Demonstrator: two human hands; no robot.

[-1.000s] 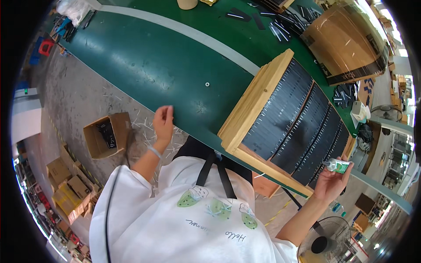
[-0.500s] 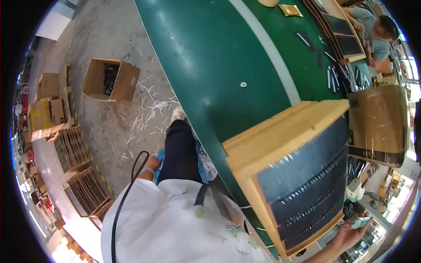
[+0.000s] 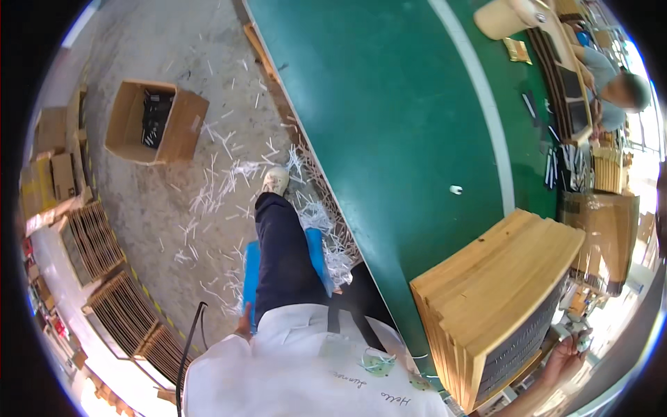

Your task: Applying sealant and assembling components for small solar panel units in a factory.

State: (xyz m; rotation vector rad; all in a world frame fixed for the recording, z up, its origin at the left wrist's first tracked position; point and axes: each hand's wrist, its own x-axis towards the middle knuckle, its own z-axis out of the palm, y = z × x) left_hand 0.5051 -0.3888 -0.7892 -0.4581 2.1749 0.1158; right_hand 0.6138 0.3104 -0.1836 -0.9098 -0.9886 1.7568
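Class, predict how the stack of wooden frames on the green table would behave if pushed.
The stack of wooden frames would probably feel heavy, given its several layers. It seems stiff, being solid-looking wood. Its layers might shift, as their edges look uneven.

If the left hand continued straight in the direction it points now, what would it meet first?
Most likely the blue piece beside the dark trouser leg. The left hand is at its lower end in the picture and may be touching it; depth is unclear.
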